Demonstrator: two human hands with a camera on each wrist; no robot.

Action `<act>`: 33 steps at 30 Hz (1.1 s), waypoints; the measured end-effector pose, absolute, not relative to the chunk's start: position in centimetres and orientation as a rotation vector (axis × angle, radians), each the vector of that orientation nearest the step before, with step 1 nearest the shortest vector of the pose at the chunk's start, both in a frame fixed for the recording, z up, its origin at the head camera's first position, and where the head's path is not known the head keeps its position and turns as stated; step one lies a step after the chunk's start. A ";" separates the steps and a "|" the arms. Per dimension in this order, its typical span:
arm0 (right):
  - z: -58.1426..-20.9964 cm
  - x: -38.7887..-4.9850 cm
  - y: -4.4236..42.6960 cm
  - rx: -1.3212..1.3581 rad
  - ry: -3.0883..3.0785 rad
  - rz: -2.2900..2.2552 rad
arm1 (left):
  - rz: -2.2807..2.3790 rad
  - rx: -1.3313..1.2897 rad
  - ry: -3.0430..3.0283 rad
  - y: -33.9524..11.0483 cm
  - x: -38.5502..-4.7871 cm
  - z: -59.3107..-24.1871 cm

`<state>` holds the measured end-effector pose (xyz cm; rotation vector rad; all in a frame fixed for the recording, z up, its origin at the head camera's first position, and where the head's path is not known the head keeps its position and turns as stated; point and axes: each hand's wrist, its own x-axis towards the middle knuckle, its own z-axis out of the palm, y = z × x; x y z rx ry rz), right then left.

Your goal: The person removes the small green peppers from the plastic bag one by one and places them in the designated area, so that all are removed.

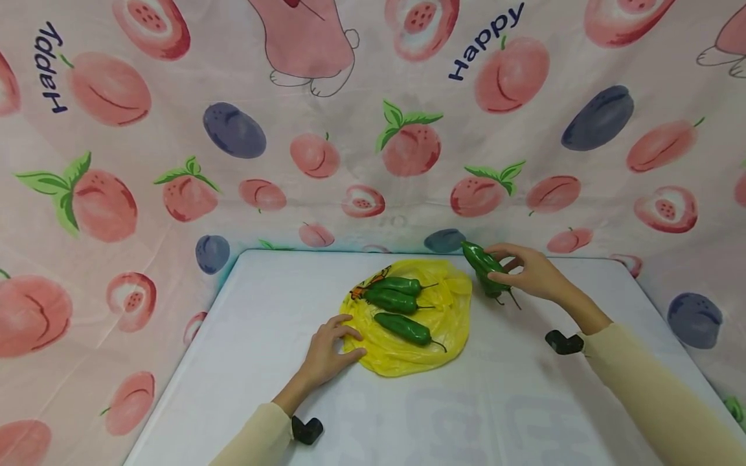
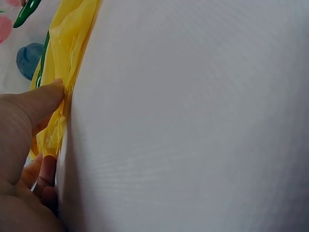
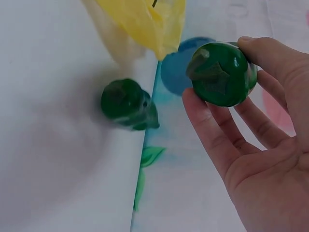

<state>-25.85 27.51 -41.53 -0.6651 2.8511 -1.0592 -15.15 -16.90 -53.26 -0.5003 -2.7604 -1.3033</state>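
My right hand [image 1: 527,272] pinches a green chili pepper [image 1: 479,259] between thumb and fingers, held above the back right of the table. In the right wrist view its stem end faces the camera, and a second green chili pepper [image 3: 123,102] sits below it on the white surface. My left hand [image 1: 326,353] rests at the left edge of a yellow plastic bag [image 1: 390,364], fingers spread and lightly bent, thumb touching the plastic. Flat on that bag lie three green chili peppers [image 1: 402,328], stems pointing right.
A white table [image 1: 262,304] carries everything. Behind it hangs a pink fruit-print cloth [image 1: 350,116], which continues along the sides. An orange butterfly-like patch [image 1: 368,283] shows at the bag's upper left. Black wrist mounts [image 1: 307,430] stick out from both sleeves.
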 end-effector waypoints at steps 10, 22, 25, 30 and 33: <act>-41.5 -25.6 29.7 -0.569 2.890 -1.092 | -1.317 -0.482 -2.768 -16.9 -15.3 -53.1; -42.1 -25.4 31.0 -0.442 2.875 -1.162 | -1.327 -0.483 -2.764 -16.9 -15.2 -53.2; -42.7 -25.6 31.3 -0.394 2.867 -1.203 | -1.314 -0.473 -2.779 -16.9 -15.3 -53.2; -43.6 -25.7 31.8 -0.343 2.856 -1.260 | -1.317 -0.441 -2.804 -16.8 -15.2 -53.2; -44.2 -25.8 32.1 -0.322 2.842 -1.279 | -1.329 -0.437 -2.804 -16.8 -15.2 -53.1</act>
